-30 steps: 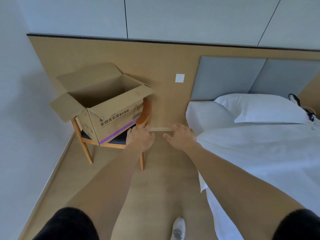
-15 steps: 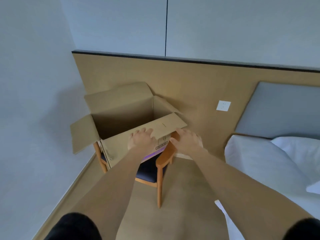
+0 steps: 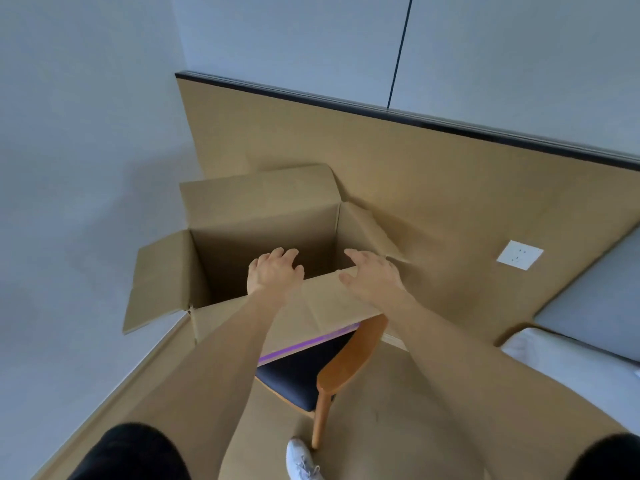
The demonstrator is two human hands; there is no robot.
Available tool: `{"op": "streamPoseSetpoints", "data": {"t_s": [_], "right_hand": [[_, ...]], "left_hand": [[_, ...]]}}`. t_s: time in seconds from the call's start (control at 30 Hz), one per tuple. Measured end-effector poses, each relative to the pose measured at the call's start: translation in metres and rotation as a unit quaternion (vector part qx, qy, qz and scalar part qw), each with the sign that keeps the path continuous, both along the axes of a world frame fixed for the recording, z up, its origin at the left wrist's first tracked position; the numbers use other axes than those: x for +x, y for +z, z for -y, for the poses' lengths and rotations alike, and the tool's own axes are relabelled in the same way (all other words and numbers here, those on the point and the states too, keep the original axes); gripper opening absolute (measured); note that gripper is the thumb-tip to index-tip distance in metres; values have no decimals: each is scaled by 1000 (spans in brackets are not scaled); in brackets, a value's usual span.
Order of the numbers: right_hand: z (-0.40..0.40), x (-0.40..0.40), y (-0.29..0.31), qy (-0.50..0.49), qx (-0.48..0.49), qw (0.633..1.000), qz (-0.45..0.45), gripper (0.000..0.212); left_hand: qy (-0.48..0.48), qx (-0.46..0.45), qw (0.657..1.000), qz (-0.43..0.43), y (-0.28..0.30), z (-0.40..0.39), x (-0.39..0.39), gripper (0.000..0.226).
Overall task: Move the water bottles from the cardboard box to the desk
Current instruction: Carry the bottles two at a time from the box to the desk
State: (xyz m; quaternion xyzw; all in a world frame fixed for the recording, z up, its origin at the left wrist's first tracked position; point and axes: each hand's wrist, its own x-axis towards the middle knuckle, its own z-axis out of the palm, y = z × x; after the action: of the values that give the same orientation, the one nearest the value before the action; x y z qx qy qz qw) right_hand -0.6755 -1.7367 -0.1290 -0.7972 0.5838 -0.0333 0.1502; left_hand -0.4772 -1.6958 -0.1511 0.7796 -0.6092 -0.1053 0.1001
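1. The cardboard box (image 3: 263,223) stands open on a wooden chair (image 3: 343,372) with a dark seat cushion, in the corner of the room against a tan wall panel (image 3: 433,174).
2. All four box flaps are folded outward. The near flap lies toward the person, and a purple stripe shows on the box front below it.
3. The left hand (image 3: 273,275) is above the near rim of the box, palm down, fingers loosely curved and spread. It holds nothing.
4. The right hand (image 3: 372,277) is beside it over the near flap, palm down, fingers extended and relaxed. It holds nothing. Contact with the flap cannot be confirmed.
5. The box interior is in shadow. The water bottles cannot be made out from this angle.
6. A white wall socket (image 3: 519,254) sits on the panel to the right of the box.
7. A bed (image 3: 581,368) with white linen occupies the right edge.
8. A white shoe (image 3: 301,460) is visible on the floor near the chair leg.
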Motion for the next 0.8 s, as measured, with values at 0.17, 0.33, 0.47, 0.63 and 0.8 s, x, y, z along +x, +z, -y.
{"op": "streamPoseSetpoints", "data": {"t_s": [0.17, 0.33, 0.47, 0.63, 0.8], "right_hand": [[75, 19, 1, 32, 0, 999, -21, 61], [134, 34, -10, 44, 12, 999, -28, 61], [160, 49, -30, 53, 48, 997, -30, 62], [187, 73, -61, 91, 103, 989, -50, 64], [204, 90, -96, 138, 177, 972, -74, 65]], "left_hand": [[12, -7, 1000, -24, -13, 73, 24, 49], [2, 14, 1000, -24, -26, 125, 43, 49], [-1, 38, 999, -31, -40, 142, 51, 50], [12, 66, 996, -54, -66, 157, 62, 51], [31, 132, 988, -73, -95, 162, 74, 55]]}}
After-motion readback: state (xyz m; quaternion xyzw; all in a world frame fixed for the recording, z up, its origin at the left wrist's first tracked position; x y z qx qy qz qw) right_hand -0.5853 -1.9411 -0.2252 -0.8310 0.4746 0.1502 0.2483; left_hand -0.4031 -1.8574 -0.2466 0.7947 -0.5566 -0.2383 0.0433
